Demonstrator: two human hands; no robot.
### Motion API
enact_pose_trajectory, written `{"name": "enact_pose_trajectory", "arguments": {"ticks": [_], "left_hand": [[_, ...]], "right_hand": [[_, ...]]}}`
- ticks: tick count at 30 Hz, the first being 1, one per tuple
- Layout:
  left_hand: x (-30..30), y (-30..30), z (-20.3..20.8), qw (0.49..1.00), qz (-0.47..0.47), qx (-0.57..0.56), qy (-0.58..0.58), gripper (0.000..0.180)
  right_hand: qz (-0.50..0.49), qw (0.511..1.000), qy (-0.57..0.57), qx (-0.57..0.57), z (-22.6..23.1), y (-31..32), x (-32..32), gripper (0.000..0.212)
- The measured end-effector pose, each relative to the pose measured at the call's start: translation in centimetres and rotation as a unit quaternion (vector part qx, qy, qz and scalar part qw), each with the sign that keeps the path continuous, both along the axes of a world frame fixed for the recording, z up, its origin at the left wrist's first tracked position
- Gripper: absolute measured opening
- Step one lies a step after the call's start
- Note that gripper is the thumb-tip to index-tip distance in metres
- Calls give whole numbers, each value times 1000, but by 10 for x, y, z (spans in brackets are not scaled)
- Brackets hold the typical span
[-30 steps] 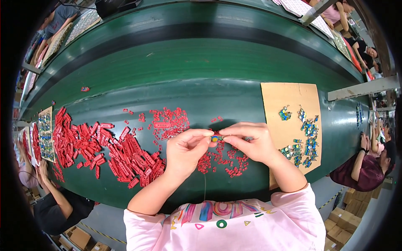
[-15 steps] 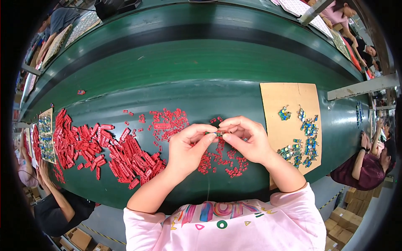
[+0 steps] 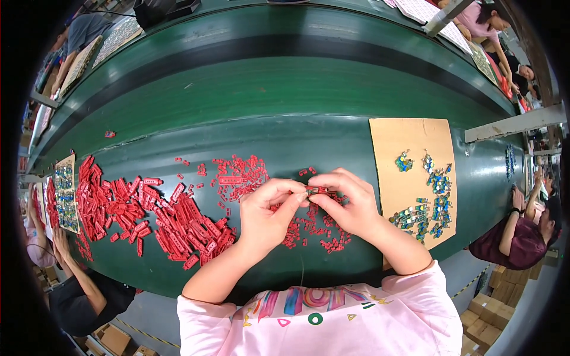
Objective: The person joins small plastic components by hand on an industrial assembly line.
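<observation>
In front of my chest, my left hand [image 3: 270,207] and my right hand [image 3: 350,204] meet fingertip to fingertip over the green worktop. Both pinch one small dark-green part [image 3: 311,191], mostly covered by the fingers; its exact kind is too small to tell. Red plastic shows beside it under the right fingers, and I cannot tell whether it is attached. Below the hands lie scattered small red plastic pieces [image 3: 291,234]. More small red pieces [image 3: 252,166] lie just beyond my left hand. Longer red plastic casings with holes [image 3: 190,228] are heaped to the left.
On the right, a cardboard sheet [image 3: 386,154] carries several small circuit boards with wires. Past the worktop's far edge runs a green conveyor belt [image 3: 267,83] with a small red item [image 3: 110,134] on it. Co-workers sit at both sides; a metal bar [image 3: 504,124] juts in at right.
My hands have shifted slightly down, still pinching the small part, and red plastic now shows by the right fingertips. The red item on the belt has moved a little left.
</observation>
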State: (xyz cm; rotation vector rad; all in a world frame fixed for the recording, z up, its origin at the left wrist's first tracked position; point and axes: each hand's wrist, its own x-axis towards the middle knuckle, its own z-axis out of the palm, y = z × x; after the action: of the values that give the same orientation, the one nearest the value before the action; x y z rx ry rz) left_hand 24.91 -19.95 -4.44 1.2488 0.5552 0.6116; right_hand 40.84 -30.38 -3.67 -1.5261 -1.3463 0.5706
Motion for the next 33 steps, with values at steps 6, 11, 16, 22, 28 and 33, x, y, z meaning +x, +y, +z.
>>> {"name": "enact_pose_trajectory", "arguments": {"ticks": [6,11,16,22,28,33], "left_hand": [[-1,-4,0,991,36,129,17,18],[2,6,4,945,23,320,69,21],[19,51,1,880,36,441,173,15],[1,205,-14,832,168,337,407,14],[-39,280,-43,885,135,220,389,17],[-58,254,-33,646,280,591,393,17]], "right_hand": [[4,986,169,8,-7,3,2,38],[10,996,88,-11,-10,3,5,41],[-35,999,-34,-14,-9,14,8,43],[-49,981,-189,-11,-3,15,23,37],[26,970,-242,-23,-8,27,13,31],[54,960,-275,12,-1,41,3,24]]}}
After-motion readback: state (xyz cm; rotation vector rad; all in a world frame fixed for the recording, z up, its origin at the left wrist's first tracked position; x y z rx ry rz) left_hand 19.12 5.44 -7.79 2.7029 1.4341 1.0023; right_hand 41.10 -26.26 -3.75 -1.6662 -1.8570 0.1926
